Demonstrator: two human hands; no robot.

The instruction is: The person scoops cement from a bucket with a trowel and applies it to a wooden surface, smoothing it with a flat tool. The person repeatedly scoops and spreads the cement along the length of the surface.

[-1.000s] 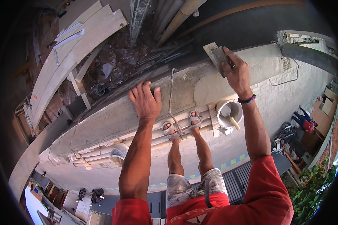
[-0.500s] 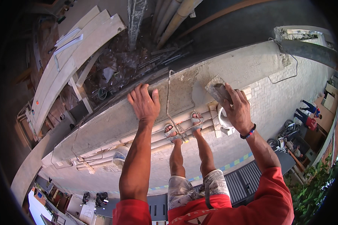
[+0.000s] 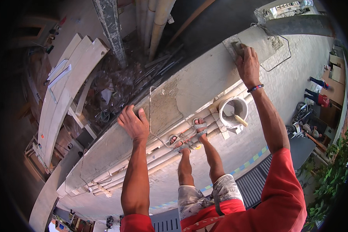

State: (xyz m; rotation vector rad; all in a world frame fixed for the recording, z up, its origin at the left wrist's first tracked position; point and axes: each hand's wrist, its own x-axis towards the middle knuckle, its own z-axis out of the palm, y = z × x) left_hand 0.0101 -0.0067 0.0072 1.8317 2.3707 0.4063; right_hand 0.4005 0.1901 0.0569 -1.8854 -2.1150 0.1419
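The right hand is closed around the handle of a flat trowel; the trowel lies near the right end of a long grey surface, close to its far edge; I cannot see all the fingers on the handle; a thin red and blue band goes around the right wrist; the left hand is wide and holds no tool that I can see; it rests at the far edge of the surface, left of a bent metal rod; right of this rod, a rough brown patch meets smooth grey stuff that runs to the right end; a bent wire sticks out past the near corner of that end; below the near edge, two feet in sandals stand on long round poles; a pale bucket sits beside the feet, to their right, with a tool with a light handle in it; curved boards lie past the far edge, on the left; far off to the right are two people near a motorbike
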